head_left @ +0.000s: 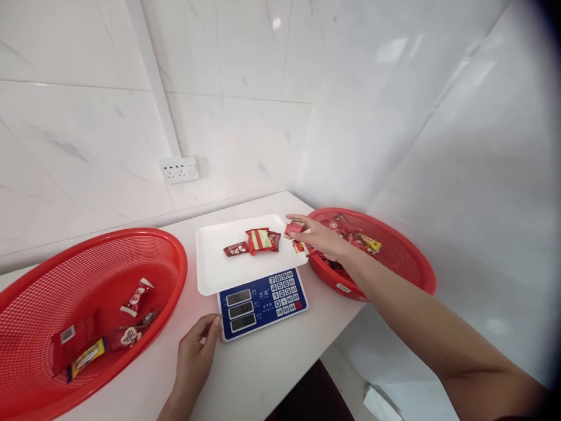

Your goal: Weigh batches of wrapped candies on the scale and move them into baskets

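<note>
Red foil wrappers show in your right hand (318, 235): the fingers and thumb are closed around a small bunch of snack packets (295, 227), some hanging below the thumb. The bunch sits at the right end of the white weighing tray (214, 272), on the side next to the right-hand red basket (412, 252); your forearm crosses over that basket's rim.

Left hand (195, 348): low, at the left edge of the digital scale (263, 307). Fingers curled, thumb and forefinger tips close together by the blue panel's edge; cannot tell whether they grip it. The held packets are up and to the right of this hand, across the tray.

On the tray, left of your right hand: a red-and-cream striped packet (260, 240), with a dark red sachet (236, 249) at its left and another wrapper partly behind its right side. More packets, one yellow (370, 242), lie in the right-hand basket.

To your left, the left-hand red basket (180, 257) holds a few wrappers, including a red-and-white twist-wrapped piece (137, 297) and a yellow-and-blue packet (87, 358).
</note>
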Demonstrator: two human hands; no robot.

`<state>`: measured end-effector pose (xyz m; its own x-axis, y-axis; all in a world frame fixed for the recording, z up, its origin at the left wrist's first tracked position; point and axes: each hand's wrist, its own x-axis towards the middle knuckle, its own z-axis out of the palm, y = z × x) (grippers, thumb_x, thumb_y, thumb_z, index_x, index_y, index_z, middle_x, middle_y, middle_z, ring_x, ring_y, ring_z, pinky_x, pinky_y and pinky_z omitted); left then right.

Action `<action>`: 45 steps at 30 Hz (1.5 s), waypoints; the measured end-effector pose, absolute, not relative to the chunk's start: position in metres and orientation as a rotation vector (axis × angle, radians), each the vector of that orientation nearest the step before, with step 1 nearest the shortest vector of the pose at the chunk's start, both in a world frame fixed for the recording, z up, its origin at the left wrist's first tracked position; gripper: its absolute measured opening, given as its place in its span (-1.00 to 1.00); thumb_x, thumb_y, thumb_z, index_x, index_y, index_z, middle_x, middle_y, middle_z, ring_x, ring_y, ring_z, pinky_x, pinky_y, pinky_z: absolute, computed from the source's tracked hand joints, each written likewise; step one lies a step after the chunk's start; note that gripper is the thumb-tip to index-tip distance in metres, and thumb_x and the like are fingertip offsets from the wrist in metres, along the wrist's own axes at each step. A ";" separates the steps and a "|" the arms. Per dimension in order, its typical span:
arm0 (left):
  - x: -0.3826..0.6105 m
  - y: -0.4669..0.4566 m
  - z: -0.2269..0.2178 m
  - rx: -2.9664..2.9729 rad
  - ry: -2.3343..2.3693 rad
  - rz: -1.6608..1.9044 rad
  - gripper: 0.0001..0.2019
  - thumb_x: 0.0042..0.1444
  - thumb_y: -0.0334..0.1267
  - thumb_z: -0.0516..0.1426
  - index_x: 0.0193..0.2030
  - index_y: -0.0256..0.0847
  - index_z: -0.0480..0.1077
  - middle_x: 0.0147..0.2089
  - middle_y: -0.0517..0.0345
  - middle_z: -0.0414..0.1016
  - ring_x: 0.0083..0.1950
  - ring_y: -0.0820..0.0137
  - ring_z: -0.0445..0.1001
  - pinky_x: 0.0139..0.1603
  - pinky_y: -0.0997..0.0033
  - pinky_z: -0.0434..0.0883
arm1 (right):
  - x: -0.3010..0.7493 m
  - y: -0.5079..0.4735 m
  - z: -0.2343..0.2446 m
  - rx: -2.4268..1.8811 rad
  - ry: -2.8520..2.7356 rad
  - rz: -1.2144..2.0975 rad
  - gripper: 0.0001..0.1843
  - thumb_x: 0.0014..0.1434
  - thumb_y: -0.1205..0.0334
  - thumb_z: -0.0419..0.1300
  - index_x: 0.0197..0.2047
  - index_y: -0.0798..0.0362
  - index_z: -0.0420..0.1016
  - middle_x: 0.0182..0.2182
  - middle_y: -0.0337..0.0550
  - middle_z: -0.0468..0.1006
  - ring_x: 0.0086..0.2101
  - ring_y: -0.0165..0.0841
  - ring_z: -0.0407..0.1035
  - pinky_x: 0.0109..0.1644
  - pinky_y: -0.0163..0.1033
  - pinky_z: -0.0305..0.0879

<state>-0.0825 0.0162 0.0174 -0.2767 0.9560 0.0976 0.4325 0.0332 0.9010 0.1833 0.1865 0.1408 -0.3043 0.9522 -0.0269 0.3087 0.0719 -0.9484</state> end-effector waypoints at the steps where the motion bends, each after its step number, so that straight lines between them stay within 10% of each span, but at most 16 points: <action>1: -0.082 0.016 0.018 1.402 1.748 1.224 -0.66 0.05 0.03 0.05 -0.33 -0.20 0.45 -0.47 0.17 0.46 -0.41 0.39 0.43 -0.39 0.50 0.38 | 0.173 0.187 0.140 -1.245 -1.768 1.225 -0.41 0.03 0.17 0.26 0.15 -0.07 0.26 -0.04 -0.13 0.47 -0.12 -0.27 0.42 -0.01 -0.14 0.35; 10: -0.081 0.015 0.013 1.402 1.701 1.266 -0.68 0.09 -0.01 0.05 -0.27 -0.20 0.48 -0.44 0.16 0.47 -0.38 0.39 0.42 -0.38 0.48 0.38 | 0.136 0.185 0.136 -1.391 -2.043 1.135 -0.22 0.03 0.04 0.23 0.29 -0.19 0.03 -0.08 -0.11 0.46 -0.50 -0.47 0.34 -0.59 -0.41 0.24; 17: -0.079 0.013 0.016 1.384 1.663 1.284 -0.68 0.08 -0.01 0.06 -0.29 -0.21 0.46 -0.44 0.16 0.47 -0.39 0.39 0.42 -0.36 0.47 0.37 | 0.155 0.161 0.139 -1.296 -1.667 1.362 -0.45 0.08 0.19 0.18 0.16 -0.15 0.24 -0.12 -0.17 0.49 -0.34 -0.40 0.44 -0.28 -0.31 0.39; 22: -0.071 0.006 0.019 1.365 1.525 1.265 -0.69 0.08 -0.01 0.06 -0.23 -0.20 0.42 -0.40 0.13 0.47 -0.35 0.37 0.43 -0.32 0.42 0.39 | 0.157 0.104 0.117 -1.252 -1.557 1.687 -0.62 0.05 0.12 0.19 -0.04 -0.07 0.32 -0.19 -0.17 0.52 -0.44 -0.44 0.42 -0.50 -0.39 0.26; 30: -0.036 -0.010 0.014 1.398 1.081 0.868 -0.48 0.13 -0.09 0.07 0.24 -0.04 0.13 0.13 -0.02 0.35 -0.01 0.28 0.40 0.00 0.26 0.34 | 0.135 0.025 0.060 -1.120 -1.488 1.956 -0.74 0.07 0.11 0.15 -0.18 0.01 0.29 -0.44 -0.33 0.43 -0.54 -0.52 0.32 -0.51 -0.42 0.10; 41: -0.017 -0.014 0.020 1.060 0.823 0.785 -0.16 0.06 0.04 0.11 0.35 0.05 -0.33 0.20 -0.09 0.17 0.02 0.26 0.34 -0.04 0.16 0.36 | 0.138 0.013 0.044 -1.196 -1.355 1.668 -0.69 0.13 -0.05 0.11 -0.18 0.00 0.35 -0.30 -0.19 0.46 -0.39 -0.41 0.37 -0.37 -0.30 0.31; 45: -0.003 -0.018 0.020 0.853 0.537 0.792 -0.20 -0.03 -0.03 0.21 0.31 0.08 -0.11 0.29 -0.07 0.02 0.07 0.26 0.34 0.08 0.13 0.28 | 0.132 0.007 0.036 -1.180 -1.402 1.328 -0.76 0.16 0.02 0.10 -0.19 -0.03 0.39 -0.19 -0.10 0.48 -0.15 -0.27 0.38 -0.06 -0.14 0.34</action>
<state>-0.0029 -0.0175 0.0198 0.6016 0.7914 -0.1079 -0.3922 0.4104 0.8233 0.1321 0.0072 0.0364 -0.1926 0.9810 -0.0245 0.0775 -0.0097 -0.9969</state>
